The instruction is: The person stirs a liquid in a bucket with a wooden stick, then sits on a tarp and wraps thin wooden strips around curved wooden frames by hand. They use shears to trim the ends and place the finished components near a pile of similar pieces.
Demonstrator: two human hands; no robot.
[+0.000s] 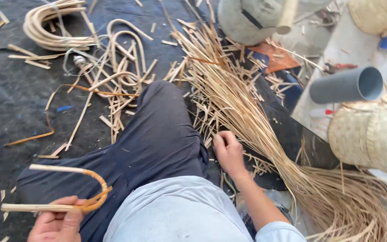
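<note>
Bent cane in one hand, the other down among the strips

Nearest us, our left hand [57, 224] is clamped on the bent cane hoop [75, 190], its curve wrapped in thin strip, held over our lap. Our right hand [228, 152] rests, fingers curled, on the bundle of split cane strips [247, 116] on the floor just beside our knee; we judge it best to draw one long, unbroken strip. Farther off lie coiled canes [52, 27] and woven baskets [370, 134].
</note>
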